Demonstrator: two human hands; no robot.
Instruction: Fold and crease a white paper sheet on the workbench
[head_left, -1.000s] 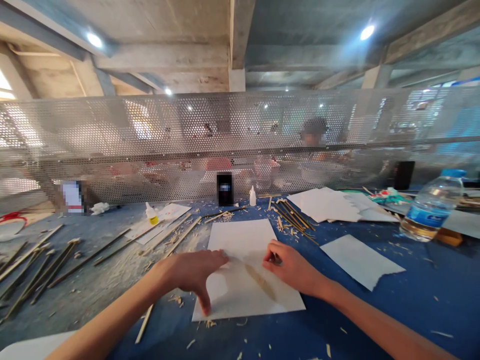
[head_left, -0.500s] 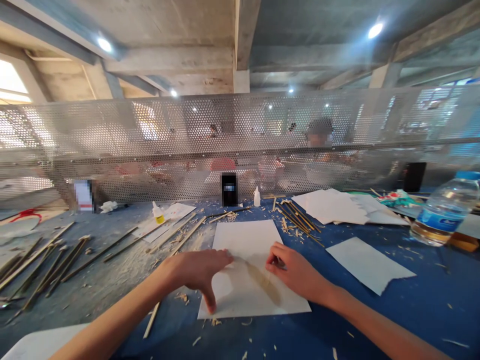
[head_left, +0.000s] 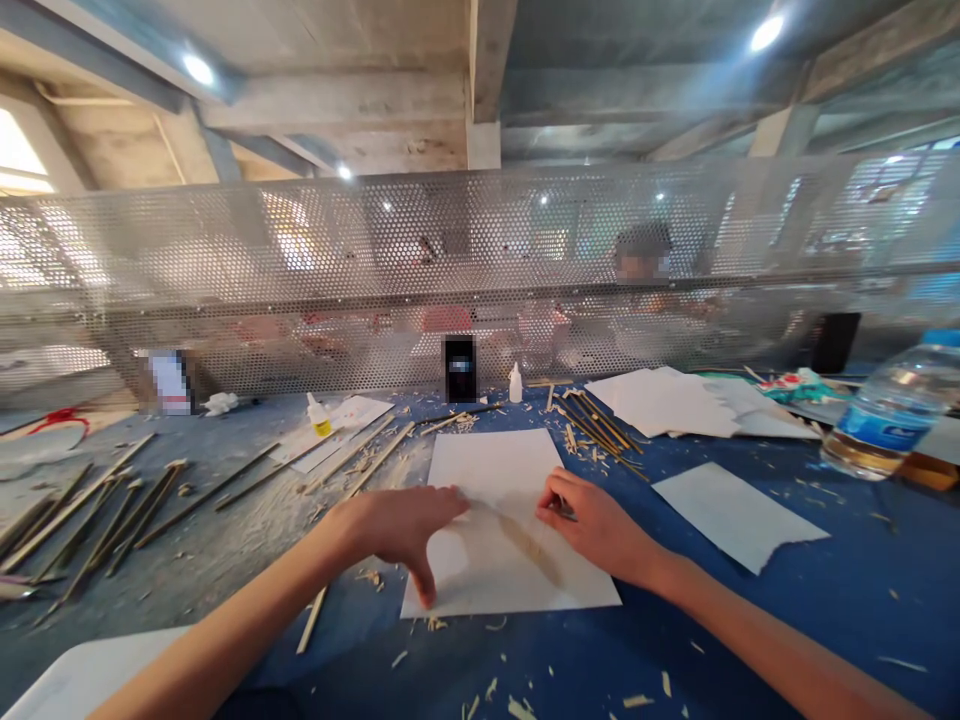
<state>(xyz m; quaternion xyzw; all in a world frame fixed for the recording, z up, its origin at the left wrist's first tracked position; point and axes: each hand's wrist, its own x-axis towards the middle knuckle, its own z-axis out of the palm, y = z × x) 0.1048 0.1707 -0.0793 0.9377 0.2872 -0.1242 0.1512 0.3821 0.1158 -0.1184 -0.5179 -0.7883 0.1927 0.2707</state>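
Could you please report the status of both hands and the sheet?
Left hand spread over white sheet, left side; right hand curled over right side. Sheet flat. Shavings by near edge.

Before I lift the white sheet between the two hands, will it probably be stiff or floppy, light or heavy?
The white sheet looks thin, so it is probably light and may bend if lifted by one corner. It lies flat on the blue tabletop, so a sideways push could slide it.
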